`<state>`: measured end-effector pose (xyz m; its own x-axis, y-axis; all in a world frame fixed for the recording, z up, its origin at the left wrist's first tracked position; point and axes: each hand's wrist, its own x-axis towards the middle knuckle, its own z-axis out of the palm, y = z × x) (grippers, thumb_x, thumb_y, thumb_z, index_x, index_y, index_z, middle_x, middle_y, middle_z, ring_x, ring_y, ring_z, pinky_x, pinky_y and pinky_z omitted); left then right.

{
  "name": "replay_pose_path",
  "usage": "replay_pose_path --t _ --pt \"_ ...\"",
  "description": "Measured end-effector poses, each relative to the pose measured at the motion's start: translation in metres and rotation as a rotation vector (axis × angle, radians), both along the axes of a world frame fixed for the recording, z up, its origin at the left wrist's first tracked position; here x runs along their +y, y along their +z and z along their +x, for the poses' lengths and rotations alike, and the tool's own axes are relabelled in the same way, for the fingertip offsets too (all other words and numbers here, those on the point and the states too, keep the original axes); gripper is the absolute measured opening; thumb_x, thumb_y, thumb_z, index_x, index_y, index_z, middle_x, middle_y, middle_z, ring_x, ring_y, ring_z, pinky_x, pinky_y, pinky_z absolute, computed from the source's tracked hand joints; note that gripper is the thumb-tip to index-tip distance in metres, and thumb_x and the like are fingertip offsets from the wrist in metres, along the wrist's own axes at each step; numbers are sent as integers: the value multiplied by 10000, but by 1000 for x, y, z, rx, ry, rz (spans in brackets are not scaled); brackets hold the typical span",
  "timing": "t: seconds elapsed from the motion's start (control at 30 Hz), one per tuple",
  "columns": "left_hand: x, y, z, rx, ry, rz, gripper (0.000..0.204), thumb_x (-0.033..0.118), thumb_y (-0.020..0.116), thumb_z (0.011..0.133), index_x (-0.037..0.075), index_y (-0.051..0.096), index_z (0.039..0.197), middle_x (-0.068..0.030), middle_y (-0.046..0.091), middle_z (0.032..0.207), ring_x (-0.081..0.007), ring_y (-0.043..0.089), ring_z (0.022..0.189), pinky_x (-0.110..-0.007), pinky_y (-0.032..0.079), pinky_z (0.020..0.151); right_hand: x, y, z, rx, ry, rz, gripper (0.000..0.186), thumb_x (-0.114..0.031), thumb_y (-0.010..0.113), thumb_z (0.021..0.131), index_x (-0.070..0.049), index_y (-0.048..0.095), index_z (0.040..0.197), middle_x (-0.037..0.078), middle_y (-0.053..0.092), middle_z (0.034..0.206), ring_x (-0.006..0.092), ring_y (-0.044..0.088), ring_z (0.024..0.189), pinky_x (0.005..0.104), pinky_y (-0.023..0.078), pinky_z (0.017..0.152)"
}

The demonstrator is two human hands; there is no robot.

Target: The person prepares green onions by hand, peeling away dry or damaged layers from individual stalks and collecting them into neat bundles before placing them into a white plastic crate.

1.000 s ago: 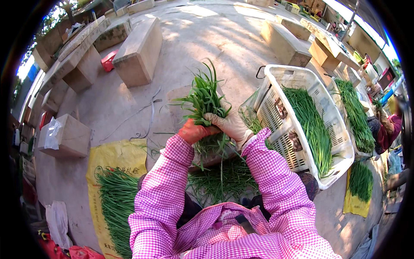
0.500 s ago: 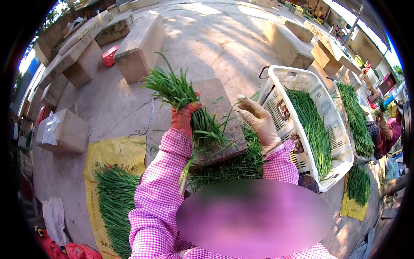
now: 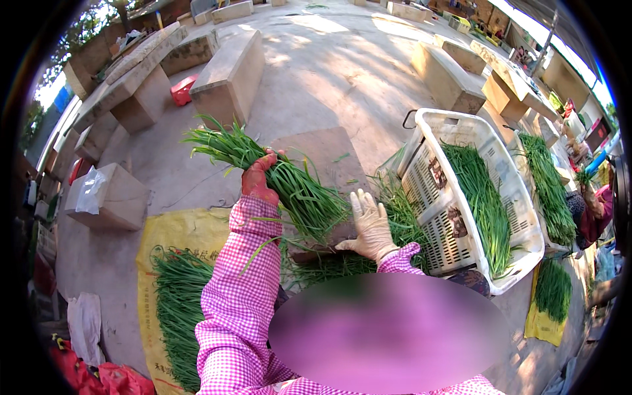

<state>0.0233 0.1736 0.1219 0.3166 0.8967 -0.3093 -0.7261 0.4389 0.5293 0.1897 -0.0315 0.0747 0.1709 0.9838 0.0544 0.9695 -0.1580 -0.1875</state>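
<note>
My left hand (image 3: 261, 179), in a red glove, is closed round a bunch of long green chives (image 3: 299, 191). The bunch slants over a flat brown board (image 3: 327, 146), one end up to the left, the other down toward my right hand. My right hand (image 3: 370, 227), in a pale glove, has its fingers stretched and spread beside the lower end of the bunch. Nothing shows in its grasp; whether its fingertips touch the chives I cannot tell. Loose green stalks (image 3: 405, 220) lie around the board's near and right edges.
A white plastic crate (image 3: 469, 260) with chives stands at the right. More chives (image 3: 176, 316) lie on a yellow sack (image 3: 148, 296) at the left. Stone benches (image 3: 227, 72) stand farther off. Another person (image 3: 596, 207) sits at the far right.
My left hand has tilted the bunch flatter, its upper end swinging left. My right hand has dropped and moved left, turning its fingers upward beside the bunch. The view has shifted slightly.
</note>
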Motion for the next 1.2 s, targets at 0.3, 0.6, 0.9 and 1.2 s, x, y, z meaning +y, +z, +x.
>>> replay_pose_path --t 0.3,0.6,0.9,1.2 --pt "-59 -4 12 91 -97 7 174 81 641 809 71 592 975 -68 633 906 -234 627 824 -418 529 782 56 9 -65 413 50 460 1124 -333 809 618 -16 133 1459 222 431 1367 338 440 1261 405 335 1048" --pt "-65 30 -21 539 -463 687 685 295 785 731 27 479 1283 -107 576 1212 -222 503 1154 -365 372 1004 32 51 -30 1677 -42 -51 495 -42 707 729 -34 556 1200 66 656 995 176 629 840 309 520 748" --pt "-61 29 -32 56 -499 412 425 29 644 767 -3 515 1171 -122 628 861 -252 650 735 -392 556 676 37 16 -45 1756 238 -443 674 -375 726 802 -34 437 1307 86 622 1087 167 624 910 312 513 829" --pt "-2 -14 -82 -44 -142 230 189 128 631 851 69 545 1009 -39 565 759 -215 587 697 -422 525 711 -18 -5 -60 1869 123 -338 439 -281 693 849 -61 540 1196 29 637 981 86 584 729 209 433 520"
